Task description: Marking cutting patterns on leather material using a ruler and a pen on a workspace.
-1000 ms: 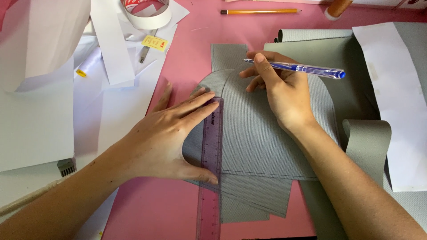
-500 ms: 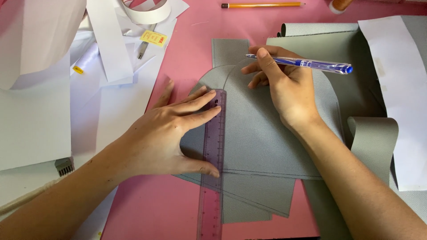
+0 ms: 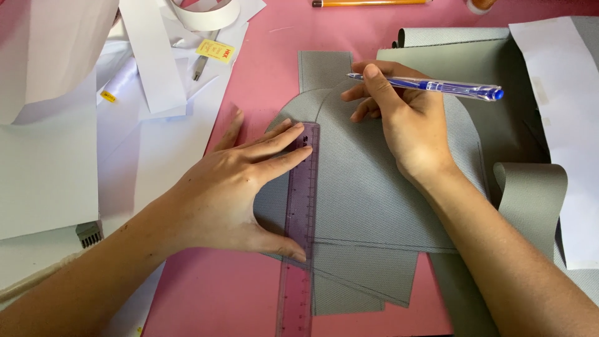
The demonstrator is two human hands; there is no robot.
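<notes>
My left hand lies flat with fingers spread, pressing a translucent purple ruler onto a rounded piece of grey woven fabric. The ruler runs upright down the fabric's left part. My right hand rests on the fabric's upper edge and grips a blue-and-clear pen, which lies nearly level, its tip pointing left near the fabric's top. More grey fabric pieces stick out underneath.
A pink surface lies under everything. White paper sheets and strips pile up at left, with a tape roll at top. An orange pencil lies at the top edge. Rolled grey fabric and white paper fill the right.
The view has shifted slightly. My right hand with the pen has tilted a little, the pen's rear end moving right. The left hand stays on the ruler.
</notes>
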